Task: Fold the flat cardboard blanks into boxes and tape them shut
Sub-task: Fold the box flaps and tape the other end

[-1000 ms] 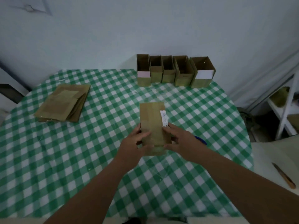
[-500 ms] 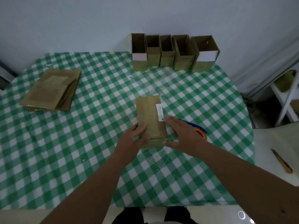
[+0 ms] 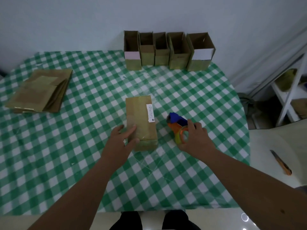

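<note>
I count one table point(image 3: 69, 163), green check cloth. One stack of flat blanks point(image 3: 39, 92) far left. Five open boxes point(image 3: 167, 50) in row at far edge. One folded box point(image 3: 141, 122) lying mid-table. One tape dispenser point(image 3: 178, 128) just right of it. Left hand point(image 3: 121, 140) spread, fingers flat on box near end. Right hand point(image 3: 194, 140) curled round tape roll.
</note>
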